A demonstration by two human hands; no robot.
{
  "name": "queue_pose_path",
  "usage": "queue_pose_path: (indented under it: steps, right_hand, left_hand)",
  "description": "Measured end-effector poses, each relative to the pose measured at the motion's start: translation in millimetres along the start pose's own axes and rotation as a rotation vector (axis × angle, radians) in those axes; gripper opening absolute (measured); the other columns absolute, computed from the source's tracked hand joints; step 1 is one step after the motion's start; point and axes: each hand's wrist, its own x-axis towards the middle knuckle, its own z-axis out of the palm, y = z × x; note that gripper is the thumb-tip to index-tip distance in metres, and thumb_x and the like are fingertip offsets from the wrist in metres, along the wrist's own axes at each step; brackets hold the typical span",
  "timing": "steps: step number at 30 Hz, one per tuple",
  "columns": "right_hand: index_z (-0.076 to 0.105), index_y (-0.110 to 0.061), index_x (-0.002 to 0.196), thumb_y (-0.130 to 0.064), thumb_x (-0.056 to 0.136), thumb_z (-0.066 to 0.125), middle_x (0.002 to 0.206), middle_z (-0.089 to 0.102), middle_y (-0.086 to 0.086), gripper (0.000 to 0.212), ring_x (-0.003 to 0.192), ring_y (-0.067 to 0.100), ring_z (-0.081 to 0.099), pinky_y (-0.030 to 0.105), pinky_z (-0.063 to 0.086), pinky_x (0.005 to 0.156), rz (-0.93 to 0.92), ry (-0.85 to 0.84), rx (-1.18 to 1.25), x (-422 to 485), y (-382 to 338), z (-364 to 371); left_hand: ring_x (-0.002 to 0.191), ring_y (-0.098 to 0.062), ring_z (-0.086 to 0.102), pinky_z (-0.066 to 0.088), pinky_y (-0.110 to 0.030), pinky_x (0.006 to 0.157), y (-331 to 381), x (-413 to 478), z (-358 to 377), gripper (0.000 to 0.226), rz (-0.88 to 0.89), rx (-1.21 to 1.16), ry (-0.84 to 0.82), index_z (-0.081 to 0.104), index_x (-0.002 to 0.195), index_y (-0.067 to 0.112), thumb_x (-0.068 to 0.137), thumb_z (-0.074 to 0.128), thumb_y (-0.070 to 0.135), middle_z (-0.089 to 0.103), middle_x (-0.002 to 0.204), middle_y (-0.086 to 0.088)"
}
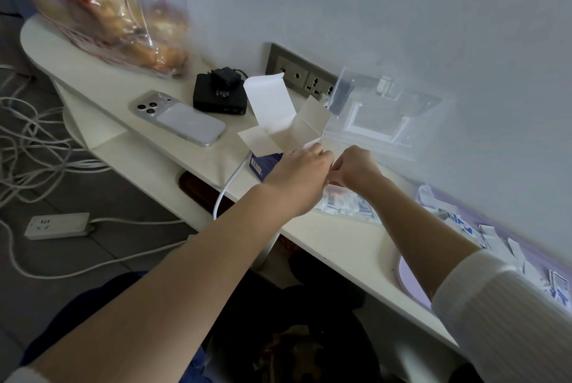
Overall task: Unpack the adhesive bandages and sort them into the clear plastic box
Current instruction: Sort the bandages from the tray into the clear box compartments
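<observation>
Two hands are brought together at the centre of the frame above a white desk (340, 246). The left hand (297, 172) and the right hand (353, 169) are both seen with curled fingers and fingertips almost touching. A small white scrap shows between them, but whether either hand pinches it cannot be told.

Just left of the hands, a blue bandage carton (264, 164) is stood on the desk with its white flaps spread open. The clear plastic box (402, 104) is found right of centre, its raised lid leaned against the wall. Wrapped bandages (346, 207) are seen below the hands in its lower part. More loose bandages (464, 224) are scattered along the wall toward the lower right.

Left of centre, a smartphone (179, 118) is laid face down beside a black charger block (219, 99), and a wall socket panel (303, 79) is set behind the carton. A bag of bread (123, 11) is propped at the upper left.
</observation>
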Motion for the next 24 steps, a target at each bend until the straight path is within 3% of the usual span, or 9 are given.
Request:
queue_pose_path:
  steps: [2, 5, 7, 9, 12, 15, 17, 20, 24]
  right_hand:
    - [0.053, -0.012, 0.049, -0.009, 0.077, 0.065, 0.027, 0.042, -0.008, 0.031, 0.041, 0.012, 0.038, 0.021, 0.03, 0.041, -0.007, 0.011, 0.037, -0.4, 1.3, 0.6]
    - [0.067, -0.004, 0.065, -0.01, 0.084, 0.054, 0.065, 0.069, 0.006, 0.024, 0.063, 0.02, 0.065, 0.03, 0.055, 0.063, -0.039, 0.085, 0.143, 1.6, 6.6, 1.5]
    - [0.065, 0.001, 0.081, -0.018, 0.089, 0.048, 0.085, 0.07, 0.016, 0.027, 0.077, 0.031, 0.067, 0.037, 0.055, 0.074, 0.001, 0.129, 0.163, 5.5, 13.3, -1.6]
    - [0.06, 0.002, 0.086, -0.023, 0.092, 0.043, 0.095, 0.068, 0.02, 0.031, 0.077, 0.033, 0.063, 0.032, 0.051, 0.075, 0.054, 0.074, 0.097, 7.1, 19.8, -6.0]
    - [0.06, 0.002, 0.088, -0.027, 0.096, 0.04, 0.095, 0.068, 0.017, 0.036, 0.063, 0.026, 0.057, 0.026, 0.046, 0.064, 0.095, -0.048, 0.044, 6.0, 28.4, -10.0]
    - [0.064, 0.006, 0.098, -0.028, 0.098, 0.039, 0.098, 0.071, 0.012, 0.042, 0.076, 0.022, 0.06, 0.021, 0.042, 0.055, 0.113, -0.11, 0.105, 4.4, 28.1, -9.0]
    - [0.062, 0.006, 0.101, -0.028, 0.097, 0.04, 0.1, 0.071, 0.012, 0.041, 0.08, 0.022, 0.063, 0.024, 0.047, 0.063, 0.107, -0.117, 0.138, 3.2, 24.2, -7.8]
    - [0.062, 0.006, 0.103, -0.031, 0.096, 0.042, 0.104, 0.069, 0.015, 0.043, 0.095, 0.029, 0.065, 0.034, 0.051, 0.087, 0.095, -0.094, 0.141, 3.1, 20.6, -5.8]
    - [0.062, 0.005, 0.103, -0.027, 0.095, 0.042, 0.105, 0.069, 0.015, 0.039, 0.099, 0.029, 0.063, 0.038, 0.049, 0.093, 0.081, -0.091, 0.154, 1.4, 21.9, -4.0]
  left_hand:
    - [0.103, -0.021, 0.048, 0.023, -0.024, 0.074, -0.9, 0.0, 0.4, 0.018, 0.002, 0.001, -0.004, 0.048, 0.113, 0.011, 0.096, 0.046, 0.017, 0.046, 0.119, -0.004]
    - [0.104, -0.02, 0.048, 0.022, -0.024, 0.074, -1.9, 0.2, 0.6, 0.017, 0.012, -0.003, -0.004, 0.048, 0.112, 0.011, 0.096, 0.047, 0.018, 0.046, 0.118, -0.004]
    - [0.104, -0.02, 0.048, 0.022, -0.024, 0.074, -2.3, 0.4, 0.6, 0.016, 0.015, -0.007, -0.007, 0.047, 0.111, 0.011, 0.096, 0.047, 0.017, 0.046, 0.117, -0.004]
    - [0.105, -0.021, 0.048, 0.022, -0.024, 0.075, -2.6, 0.6, 0.9, 0.015, 0.014, -0.014, -0.01, 0.048, 0.11, 0.011, 0.096, 0.047, 0.018, 0.046, 0.117, -0.004]
    - [0.103, -0.02, 0.048, 0.023, -0.024, 0.076, -2.4, 1.0, 1.3, 0.015, 0.013, -0.018, -0.005, 0.048, 0.11, 0.011, 0.096, 0.047, 0.018, 0.046, 0.116, -0.003]
    - [0.104, -0.021, 0.048, 0.023, -0.024, 0.077, -2.3, 1.0, 1.5, 0.016, 0.015, -0.018, 0.001, 0.048, 0.11, 0.011, 0.096, 0.047, 0.018, 0.047, 0.116, -0.004]
    - [0.105, -0.021, 0.048, 0.024, -0.025, 0.077, -1.9, 1.3, 1.7, 0.016, 0.017, -0.016, 0.003, 0.047, 0.111, 0.011, 0.096, 0.047, 0.018, 0.047, 0.117, -0.004]
    - [0.106, -0.021, 0.048, 0.024, -0.025, 0.077, -2.2, 1.6, 1.9, 0.016, 0.016, -0.015, 0.002, 0.047, 0.111, 0.011, 0.096, 0.047, 0.018, 0.046, 0.117, -0.003]
    - [0.106, -0.021, 0.048, 0.023, -0.025, 0.076, -2.6, 1.4, 2.1, 0.016, 0.016, -0.014, 0.009, 0.047, 0.11, 0.011, 0.096, 0.047, 0.019, 0.047, 0.117, -0.004]
